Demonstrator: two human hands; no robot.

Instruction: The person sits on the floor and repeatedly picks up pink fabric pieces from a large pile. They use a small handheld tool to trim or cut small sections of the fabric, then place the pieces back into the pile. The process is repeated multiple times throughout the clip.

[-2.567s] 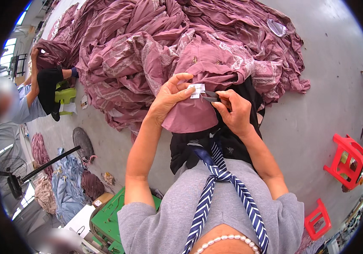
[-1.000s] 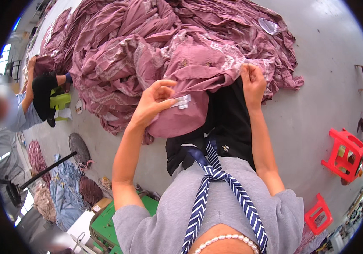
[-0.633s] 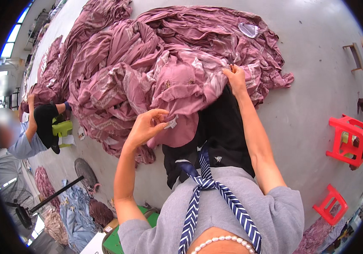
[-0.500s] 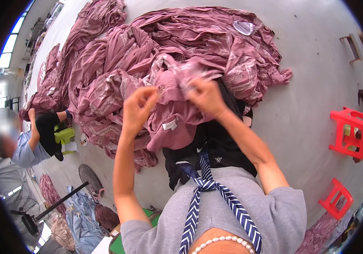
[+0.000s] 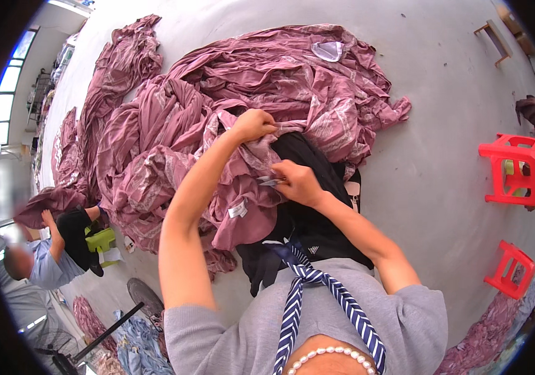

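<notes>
A large heap of dusty-pink fabric with white lace-like patterning (image 5: 236, 81) spreads over the floor in front of me, and part of it lies across my black-trousered lap. My left hand (image 5: 253, 126) is closed on an edge of this pink fabric, pinching it up near the middle of the heap. Closer to me, my right hand (image 5: 302, 183) is closed around small thread snips (image 5: 270, 181), whose metal blades point left against the cloth. Their handle is hidden in my fingers. Below the blades, a white label (image 5: 238, 210) shows on the draped piece.
A white, purple-edged piece (image 5: 328, 51) lies on the heap. Red plastic stools (image 5: 512, 172) stand at the right, a wooden frame (image 5: 493, 42) beyond. At the left a person in a light blue shirt (image 5: 55, 265) sits handling pink cloth. A fan (image 5: 61, 359) and blue fabric (image 5: 139, 340) are lower left.
My left hand has moved right and farther away, taking hold of the fabric edge. My right hand has come nearer to me, and the snips now show. The view has shifted slightly.
</notes>
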